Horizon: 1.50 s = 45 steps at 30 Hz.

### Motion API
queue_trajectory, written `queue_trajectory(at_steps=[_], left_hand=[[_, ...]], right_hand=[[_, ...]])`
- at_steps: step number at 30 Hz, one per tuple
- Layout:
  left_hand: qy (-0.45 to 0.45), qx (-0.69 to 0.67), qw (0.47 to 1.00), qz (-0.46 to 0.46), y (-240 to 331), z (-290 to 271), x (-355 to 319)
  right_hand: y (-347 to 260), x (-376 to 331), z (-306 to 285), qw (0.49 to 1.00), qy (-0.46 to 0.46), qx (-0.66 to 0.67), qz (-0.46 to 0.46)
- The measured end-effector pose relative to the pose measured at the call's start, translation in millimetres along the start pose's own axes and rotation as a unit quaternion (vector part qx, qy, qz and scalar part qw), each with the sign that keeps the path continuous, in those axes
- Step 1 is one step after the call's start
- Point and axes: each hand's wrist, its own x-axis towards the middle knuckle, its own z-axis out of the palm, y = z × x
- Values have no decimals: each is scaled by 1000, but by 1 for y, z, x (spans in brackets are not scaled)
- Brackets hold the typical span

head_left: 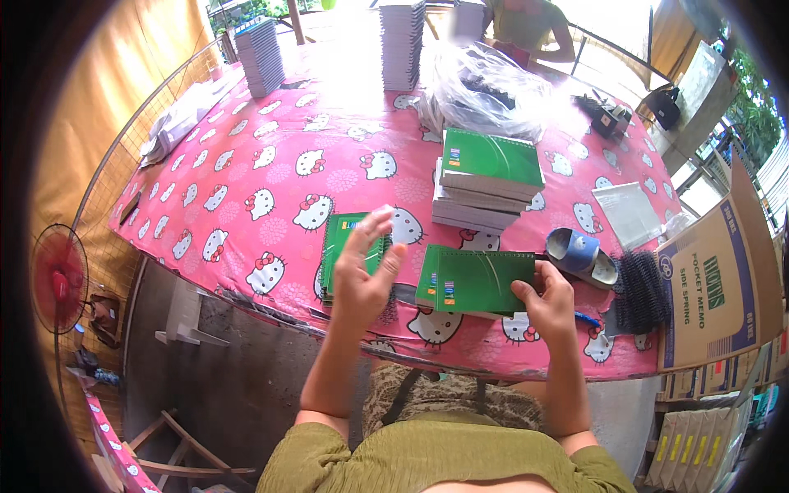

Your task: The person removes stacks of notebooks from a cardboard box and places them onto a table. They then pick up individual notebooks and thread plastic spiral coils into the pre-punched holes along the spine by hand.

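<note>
My right hand (pixel 549 297) pinches the right edge of a green spiral notebook (pixel 489 281) between thumb and fingers, close to the table's front edge. Another green cover shows at that notebook's left side, with white pages below. My left hand (pixel 366 267) is raised with its fingers apart, over a small pile of green notebooks (pixel 335 238), and partly hides it. Whether it touches them I cannot tell. Beyond my right hand stands a taller stack of green notebooks (pixel 493 160), its layers slightly out of line.
Right of my right hand lie a blue roll-shaped item (pixel 573 249), black spiral coils (pixel 639 292) and a blue pen (pixel 587 319). An open cardboard box (pixel 723 271) borders the pink cat-print tablecloth (pixel 279 172). Farther back are tall stacks (pixel 401 49), a clear plastic bag (pixel 485 90) and another person (pixel 526 25).
</note>
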Motion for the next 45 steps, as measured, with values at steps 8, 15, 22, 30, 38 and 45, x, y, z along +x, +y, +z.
queue_trajectory(at_steps=[8, 15, 22, 30, 38, 45], left_hand=[[9, -17, 999, -47, 4, 26, -20], [-56, 72, 988, 126, 25, 54, -33], [-15, 309, 940, 144, 53, 76, -29], [-51, 245, 946, 205, 42, 93, -12], [-49, 250, 944, 209, 44, 95, -11], [-62, 236, 946, 215, 42, 95, -3]], right_hand=[[4, -1, 0, 981, 72, -104, -145], [-7, -21, 12, 945, 15, 165, -281], [11, -12, 19, 964, 76, -43, -250], [42, 5, -100, 928, 193, -258, -187], [136, 40, -183, 842, 189, -483, 150], [150, 55, -185, 809, 179, -551, 96]])
